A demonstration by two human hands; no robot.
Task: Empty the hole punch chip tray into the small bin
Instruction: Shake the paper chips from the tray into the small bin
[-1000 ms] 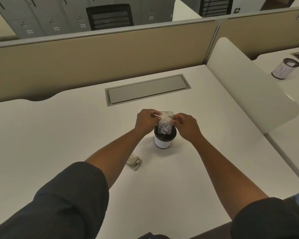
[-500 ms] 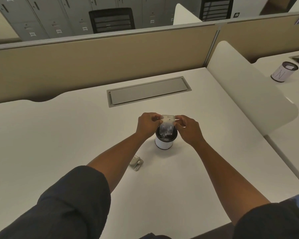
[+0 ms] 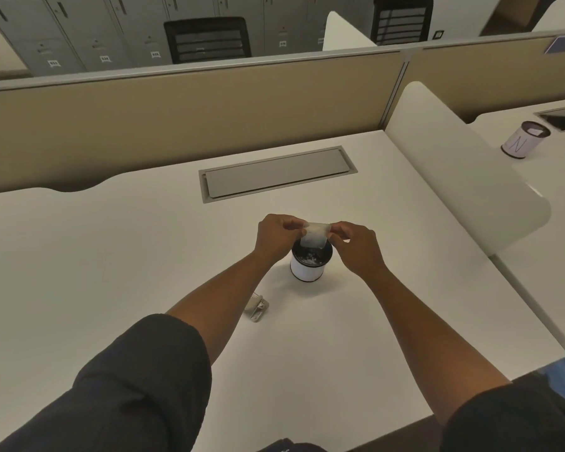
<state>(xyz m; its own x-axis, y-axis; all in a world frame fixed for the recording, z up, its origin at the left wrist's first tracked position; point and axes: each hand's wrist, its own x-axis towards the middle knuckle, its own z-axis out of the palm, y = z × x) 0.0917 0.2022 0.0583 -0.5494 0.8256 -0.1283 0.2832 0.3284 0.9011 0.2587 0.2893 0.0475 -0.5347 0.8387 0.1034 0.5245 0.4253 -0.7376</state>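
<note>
**Chip tray held over the small bin**

White bench (image 3: pixel 111 256) under my view, tan partition beyond. I see the left hand (image 3: pixel 276 238) and right hand (image 3: pixel 356 247) each pinching one end of the clear chip tray (image 3: pixel 315 236), which hangs tilted between them, its lower edge at the mouth of the small bin (image 3: pixel 309 267). White chips lie inside the bin. Nearer me than the left hand, the hole punch (image 3: pixel 257 309) lies on the bench.
</note>
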